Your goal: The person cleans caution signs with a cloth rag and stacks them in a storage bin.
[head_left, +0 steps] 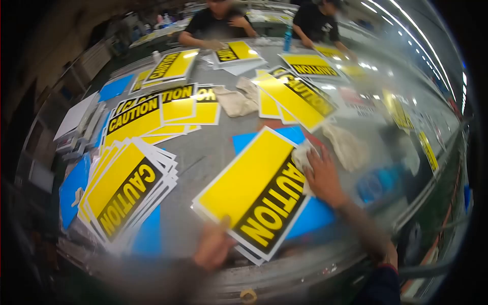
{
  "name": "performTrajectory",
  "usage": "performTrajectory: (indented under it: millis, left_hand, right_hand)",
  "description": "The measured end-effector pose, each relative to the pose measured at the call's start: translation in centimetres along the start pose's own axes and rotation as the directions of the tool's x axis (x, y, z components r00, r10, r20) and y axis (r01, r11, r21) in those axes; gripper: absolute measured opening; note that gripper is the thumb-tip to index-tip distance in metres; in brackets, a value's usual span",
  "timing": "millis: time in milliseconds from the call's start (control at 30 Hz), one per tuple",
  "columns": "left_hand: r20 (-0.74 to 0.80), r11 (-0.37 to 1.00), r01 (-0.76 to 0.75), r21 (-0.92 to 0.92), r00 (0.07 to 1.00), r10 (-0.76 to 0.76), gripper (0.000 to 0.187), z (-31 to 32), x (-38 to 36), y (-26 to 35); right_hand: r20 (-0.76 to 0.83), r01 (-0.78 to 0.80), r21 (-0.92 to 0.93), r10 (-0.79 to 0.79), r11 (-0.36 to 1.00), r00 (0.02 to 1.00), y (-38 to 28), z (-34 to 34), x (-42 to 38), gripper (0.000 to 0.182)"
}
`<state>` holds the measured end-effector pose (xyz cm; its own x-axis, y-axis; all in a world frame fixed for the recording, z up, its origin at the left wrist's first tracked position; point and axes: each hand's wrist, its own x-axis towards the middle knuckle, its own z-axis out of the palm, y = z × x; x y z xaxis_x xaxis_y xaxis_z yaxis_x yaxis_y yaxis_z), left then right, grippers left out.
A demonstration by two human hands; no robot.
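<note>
A yellow caution sign [244, 175] with a black lettered band lies at an angle in front of me, with the edge of another sheet showing beneath it. My left hand [214, 246], somewhat blurred, pinches its near edge with the thumb on top. On the sign's right edge, my right hand [325, 178] presses a white rag [304, 155] under its fingers. Blue sheets [312, 218] stick out below the sign. To the left is a fanned stack of caution signs [122, 190].
More caution signs [134, 114] lie farther back, and others [300, 101] sit at centre right. Crumpled cloths [236, 101] rest between them. A blue bottle [376, 185] is at right. Two people, one in a dark shirt [218, 25], stand across the table.
</note>
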<state>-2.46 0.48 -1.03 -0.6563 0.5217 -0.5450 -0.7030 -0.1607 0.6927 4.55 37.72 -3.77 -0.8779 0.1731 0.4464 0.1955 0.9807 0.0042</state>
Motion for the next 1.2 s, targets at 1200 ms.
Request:
performTrajectory:
  millis: [1200]
  left_hand:
    - [0.090, 1.000, -0.001, -0.025, 0.996, 0.003, 0.038, 0.0, 0.0, -0.1]
  right_hand:
    - [0.206, 0.073, 0.079, -0.088, 0.994, 0.975, -5.0, 0.0, 2.5, 0.055]
